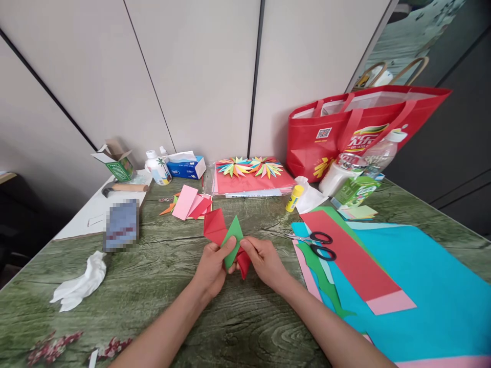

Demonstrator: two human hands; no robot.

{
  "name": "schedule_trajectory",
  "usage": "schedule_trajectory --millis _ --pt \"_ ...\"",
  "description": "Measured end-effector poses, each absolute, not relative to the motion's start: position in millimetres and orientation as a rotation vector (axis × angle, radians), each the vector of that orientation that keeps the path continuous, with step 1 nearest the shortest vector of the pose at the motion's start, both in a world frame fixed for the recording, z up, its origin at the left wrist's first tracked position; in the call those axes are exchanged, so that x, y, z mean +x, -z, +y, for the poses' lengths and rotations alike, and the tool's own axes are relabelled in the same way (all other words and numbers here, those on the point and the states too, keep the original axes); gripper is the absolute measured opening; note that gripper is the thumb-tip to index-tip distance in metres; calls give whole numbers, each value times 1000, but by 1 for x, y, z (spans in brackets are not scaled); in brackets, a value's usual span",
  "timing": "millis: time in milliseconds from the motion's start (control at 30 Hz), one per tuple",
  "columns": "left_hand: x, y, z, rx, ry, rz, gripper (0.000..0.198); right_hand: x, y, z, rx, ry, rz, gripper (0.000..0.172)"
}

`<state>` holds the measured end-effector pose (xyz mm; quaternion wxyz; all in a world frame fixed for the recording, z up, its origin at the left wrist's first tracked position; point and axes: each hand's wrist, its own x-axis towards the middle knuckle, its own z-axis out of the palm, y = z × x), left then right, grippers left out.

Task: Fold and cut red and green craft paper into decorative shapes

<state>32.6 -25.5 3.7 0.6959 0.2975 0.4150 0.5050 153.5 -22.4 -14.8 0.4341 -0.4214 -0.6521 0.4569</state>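
Note:
Both hands meet over the middle of the table, gripping folded paper. My left hand (213,266) is closed, its thumb pressed on a green folded paper piece (233,240) that comes to a point at the top. My right hand (266,259) pinches the right edge of the same piece, thumb on top. A red folded paper (215,226) with creases shows behind the green one, sticking out at the upper left and below between the hands. How the red and green papers join is hidden by the fingers.
Scissors (322,245) lie on a red paper strip (353,255) over blue sheets (429,286) at right. A glue stick (294,198) stands behind. Pink paper pieces (185,202), paper stars (233,167), a hammer (125,188), tissue (80,283) and a red bag (310,143) surround the hands.

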Motion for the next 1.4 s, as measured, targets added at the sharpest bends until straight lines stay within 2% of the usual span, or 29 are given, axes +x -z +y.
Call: schedule_trajectory --millis 133,233,300,467,667,833,1033,1233,1400 --pt "31 1 -25 609 -1199 965 31 146 18 -27 -1037 -1161 -1474 43" --pt "25 2 -24 632 -1038 877 23 148 23 -26 -1059 -1248 -1524 43" --pt "22 1 -23 648 -931 831 25 151 24 -25 -1093 -1296 -1576 45" --pt "24 -2 -24 624 -960 880 25 154 21 -24 -1058 -1332 -1625 48" --pt "28 -4 -26 570 -1038 891 28 152 16 -24 -1061 -1032 -1750 45" --pt "26 -7 -25 639 -948 876 26 155 12 -25 -1084 -1221 -1754 45" --pt "30 -8 -27 565 -1155 1008 29 148 17 -28 -1128 -983 -1710 46" --pt "22 -9 -24 689 -978 894 28 155 13 -24 -1077 -1206 -1740 46" --pt "22 -8 -23 702 -1020 900 29 160 13 -21 -1042 -1333 -1640 44"
